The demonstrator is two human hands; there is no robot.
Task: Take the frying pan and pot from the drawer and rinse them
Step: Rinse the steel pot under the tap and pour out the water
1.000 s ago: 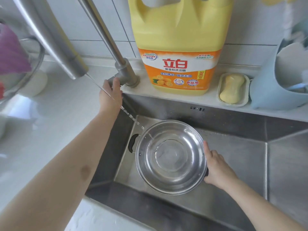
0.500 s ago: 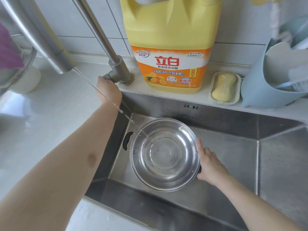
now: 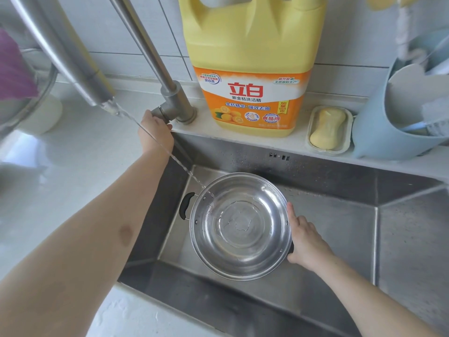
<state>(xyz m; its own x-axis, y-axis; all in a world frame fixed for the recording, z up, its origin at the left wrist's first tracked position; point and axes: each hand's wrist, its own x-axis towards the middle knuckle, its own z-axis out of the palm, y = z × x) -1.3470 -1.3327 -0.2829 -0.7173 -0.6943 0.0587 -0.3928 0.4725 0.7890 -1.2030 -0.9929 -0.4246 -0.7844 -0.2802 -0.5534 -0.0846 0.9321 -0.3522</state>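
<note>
A shiny steel pot (image 3: pixel 240 226) with black side handles sits in the steel sink (image 3: pixel 340 215), a little water pooled in its bottom. My right hand (image 3: pixel 305 239) grips the pot's right handle, thumb along the rim. My left hand (image 3: pixel 155 130) holds the faucet lever (image 3: pixel 160 111) at the base of the tap. A thin stream of water (image 3: pixel 170 154) runs from the spout (image 3: pixel 102 100) onto the pot's left inner wall. No frying pan is in view.
A big yellow detergent jug (image 3: pixel 252 69) stands on the ledge behind the sink, with a soap bar in a dish (image 3: pixel 328 128) and a light blue holder (image 3: pixel 398 117) to its right. White counter (image 3: pixel 73 154) lies to the left, with a glass bowl (image 3: pixel 21 93).
The water stream has grown a little stronger and lands inside the pot's left wall. My left hand stays at the faucet lever; my right hand keeps its hold on the pot.
</note>
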